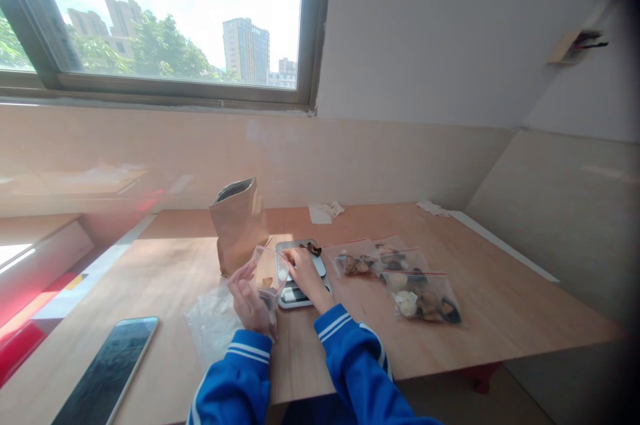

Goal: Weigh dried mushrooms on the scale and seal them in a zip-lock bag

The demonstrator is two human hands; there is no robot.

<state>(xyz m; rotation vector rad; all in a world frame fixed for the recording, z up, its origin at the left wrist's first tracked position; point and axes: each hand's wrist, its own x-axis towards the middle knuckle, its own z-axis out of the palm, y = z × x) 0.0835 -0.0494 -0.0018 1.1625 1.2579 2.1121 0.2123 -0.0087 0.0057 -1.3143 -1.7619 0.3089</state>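
Observation:
My left hand [251,305] is wrapped about the side of a clear zip bag [266,258], which stands upright with a small brown dried piece [267,282] inside. At the bag's upper right edge, the fingers of my right hand [304,272] are pinched together over the kitchen scale [291,300]. Dark dried pieces, like mushroom or fungus [314,248], lie at the back of the scale's plate. Beneath my left wrist spreads a stack of clear plastic bags [213,322]. Just behind that hand is an open brown paper bag [240,225].
Several filled zip bags [427,302] with brown, black and pale dried pieces lie right of the scale. A phone [107,372] rests at the table's left front. Crumpled white tissue [326,212] and another piece [433,208] lie along the wall under the window.

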